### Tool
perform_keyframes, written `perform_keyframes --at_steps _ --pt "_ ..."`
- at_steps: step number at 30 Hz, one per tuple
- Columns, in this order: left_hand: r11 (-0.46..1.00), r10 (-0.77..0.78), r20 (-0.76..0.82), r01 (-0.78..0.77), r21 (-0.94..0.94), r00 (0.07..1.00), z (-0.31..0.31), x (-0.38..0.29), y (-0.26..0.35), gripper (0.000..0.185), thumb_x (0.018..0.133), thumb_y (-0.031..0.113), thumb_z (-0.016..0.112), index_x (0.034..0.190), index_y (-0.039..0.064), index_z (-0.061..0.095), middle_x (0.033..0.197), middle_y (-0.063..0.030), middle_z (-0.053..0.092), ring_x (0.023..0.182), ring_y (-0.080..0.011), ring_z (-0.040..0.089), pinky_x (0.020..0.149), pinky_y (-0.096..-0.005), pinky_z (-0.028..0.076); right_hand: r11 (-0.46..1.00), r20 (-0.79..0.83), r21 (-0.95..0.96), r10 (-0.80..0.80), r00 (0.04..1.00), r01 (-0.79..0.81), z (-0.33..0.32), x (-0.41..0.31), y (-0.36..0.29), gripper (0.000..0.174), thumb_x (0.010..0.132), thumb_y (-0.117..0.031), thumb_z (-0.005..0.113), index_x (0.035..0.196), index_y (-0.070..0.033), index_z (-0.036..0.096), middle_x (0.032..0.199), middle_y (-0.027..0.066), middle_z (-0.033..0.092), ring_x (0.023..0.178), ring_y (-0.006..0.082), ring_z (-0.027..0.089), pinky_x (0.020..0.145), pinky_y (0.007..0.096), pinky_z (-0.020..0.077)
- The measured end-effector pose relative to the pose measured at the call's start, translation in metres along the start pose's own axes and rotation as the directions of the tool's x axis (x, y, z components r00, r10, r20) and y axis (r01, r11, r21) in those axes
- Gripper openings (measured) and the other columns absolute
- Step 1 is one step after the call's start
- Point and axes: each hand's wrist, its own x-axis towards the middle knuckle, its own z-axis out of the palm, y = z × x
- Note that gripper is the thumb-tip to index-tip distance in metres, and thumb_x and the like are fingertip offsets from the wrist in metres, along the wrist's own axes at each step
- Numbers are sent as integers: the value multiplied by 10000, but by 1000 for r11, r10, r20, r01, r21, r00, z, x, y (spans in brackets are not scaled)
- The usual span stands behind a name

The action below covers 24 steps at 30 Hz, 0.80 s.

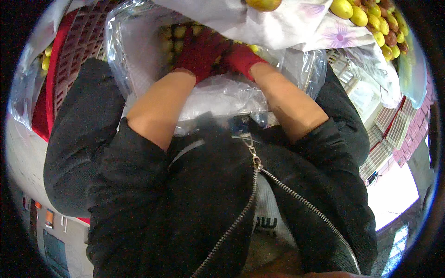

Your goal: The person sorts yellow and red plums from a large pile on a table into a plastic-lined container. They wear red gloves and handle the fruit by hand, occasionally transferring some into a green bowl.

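Both of my hands wear dark red gloves and reach into a box lined with a clear plastic bag [120,45]. My left hand [203,52] is blurred, over small yellow-green fruits [176,36] that look like jujubes. Close beside it, my right hand [240,58] bends inward, with a yellow fruit [254,48] just past its knuckles. The fingertips of both hands are blurred or hidden, so whether they grip any fruit does not show. Crumpled plastic [226,99] covers the near side of the box, between my forearms.
A white flowered cloth [295,26] overhangs the box's far side. On it, at the far right, lies a heap of yellow and brown jujubes [377,24]. A red plastic crate [78,41] stands at my left. White slatted crates [386,128] are at my right.
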Motion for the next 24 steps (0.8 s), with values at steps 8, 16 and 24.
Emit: perform_keyframes --at_steps 8,16,24 --pt "975 -12 -53 0 -222 999 29 14 -15 666 762 512 650 1352 253 482 1512 -25 297 1425 -250 179 1121 -599 124 963 -440 -266 -165 883 47 -17 3 21 550 936 -430 389 1391 -122 422 1440 139 396 1342 305 341 1114 393 270" --pt "972 51 -36 -58 -229 998 31 14 -17 579 750 430 671 1287 249 552 1481 -25 338 1416 -276 191 1116 -606 127 985 -103 174 24 994 -6 -21 -5 20 635 932 -489 386 1412 -72 393 1392 150 458 1260 232 420 1055 340 292" --pt "985 74 -190 -102 -141 979 25 3 -18 722 745 433 696 1398 315 413 1506 -15 294 1419 -281 183 1115 -618 120 998 -602 -58 -38 797 3 -56 -15 22 517 914 -344 504 1335 -45 470 1247 135 562 1081 228 554 908 367 446"
